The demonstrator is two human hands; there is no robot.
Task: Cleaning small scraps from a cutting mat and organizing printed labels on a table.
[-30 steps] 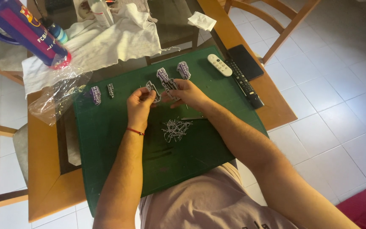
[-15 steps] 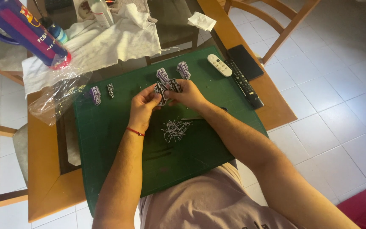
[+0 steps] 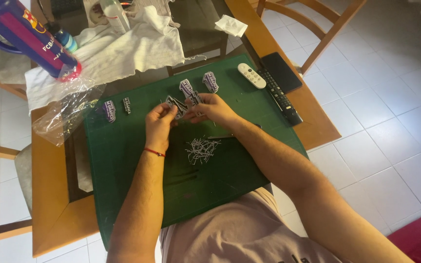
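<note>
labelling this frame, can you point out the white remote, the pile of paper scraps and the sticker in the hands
white remote [image 3: 252,76], head view, middle of its body
pile of paper scraps [image 3: 201,148], head view, centre of the heap
sticker [image 3: 177,106], head view, part showing between the hands

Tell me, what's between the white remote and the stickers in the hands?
One loose purple sticker lies on the green mat between the white remote and the stickers that both hands hold, seen in the head view.

Just one view here, worn on the head. The green mat [image 3: 137,160] is looked down on steeply, at arm's reach.
</note>
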